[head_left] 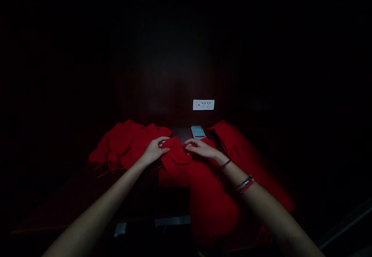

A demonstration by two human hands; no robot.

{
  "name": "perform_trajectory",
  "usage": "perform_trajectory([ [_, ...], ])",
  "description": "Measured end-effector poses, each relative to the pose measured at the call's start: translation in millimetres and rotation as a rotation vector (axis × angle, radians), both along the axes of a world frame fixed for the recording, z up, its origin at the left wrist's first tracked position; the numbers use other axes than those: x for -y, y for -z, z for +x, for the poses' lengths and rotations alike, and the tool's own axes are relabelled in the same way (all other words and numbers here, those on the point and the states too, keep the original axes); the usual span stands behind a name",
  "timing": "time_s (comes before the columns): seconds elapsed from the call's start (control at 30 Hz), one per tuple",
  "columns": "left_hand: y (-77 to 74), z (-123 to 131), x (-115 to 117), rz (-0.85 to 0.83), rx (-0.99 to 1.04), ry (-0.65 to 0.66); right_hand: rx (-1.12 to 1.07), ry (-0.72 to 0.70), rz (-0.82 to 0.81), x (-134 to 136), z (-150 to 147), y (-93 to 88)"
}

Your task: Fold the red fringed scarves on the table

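Wall (162, 94), dark: standing behind the phone (198, 132), fading into black at both sides.

Table (180, 134), dark, faintly glossy: bearing the phone near its back edge and extending toward the viewer.

Red scarf (215, 199), the piece in hand: lying in front of the phone, its far part bunching between the two hands, its near part spreading down to a fringed end that is sinking into shadow.

Red cloth (247, 156): sloping from just right of the phone toward the viewer. Whether it is belonging to the same piece cannot be told.

Red heap (128, 141), crumpled, fringed: resting left of the phone, well apart from it.

Left hand (157, 150): working in front and to the left of the phone, fingers half curling, thumb opposing, holding a bunched fold of the red scarf between them.

Right hand (200, 148): hovering or resting just in front of the phone, fingers bending nearly together at the scarf; whether they are gripping it cannot be told.

Socket plate (203, 105), white: showing on the wall above the phone.

Phone, one: lying flat, its screen glowing.

Bracelets (244, 183), silver and red: circling the right forearm, nearer than the phone.
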State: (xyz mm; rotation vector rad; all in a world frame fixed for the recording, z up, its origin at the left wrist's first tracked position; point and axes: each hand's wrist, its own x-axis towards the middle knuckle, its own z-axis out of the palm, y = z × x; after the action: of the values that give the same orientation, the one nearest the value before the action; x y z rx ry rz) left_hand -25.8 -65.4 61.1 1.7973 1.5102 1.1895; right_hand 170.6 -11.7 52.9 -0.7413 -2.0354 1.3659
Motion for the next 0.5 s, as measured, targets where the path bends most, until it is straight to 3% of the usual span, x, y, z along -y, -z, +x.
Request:
perform_trajectory([
  [0.1,-11.3,21,11,0.296,-0.116,0.181,-0.089,0.006,-0.104,0,10,-2.0],
  [0.2,-8.4,33,17,0.378,-0.252,0.253,-0.106,-0.087,-0.12,-4,21,-5.0],
  [0.3,10.2,34,14,0.293,-0.267,0.159,-0.179,0.038,0.009,-10,26,-11.9],
  [0.4,25.5,29,7,0.079,-0.249,0.188,-0.318,0.2,0.198,-13,27,-33.0],
  [0.5,15.8,23,1,0.095,-0.265,0.076,-0.367,0.273,0.374,-13,30,-67.4],
])
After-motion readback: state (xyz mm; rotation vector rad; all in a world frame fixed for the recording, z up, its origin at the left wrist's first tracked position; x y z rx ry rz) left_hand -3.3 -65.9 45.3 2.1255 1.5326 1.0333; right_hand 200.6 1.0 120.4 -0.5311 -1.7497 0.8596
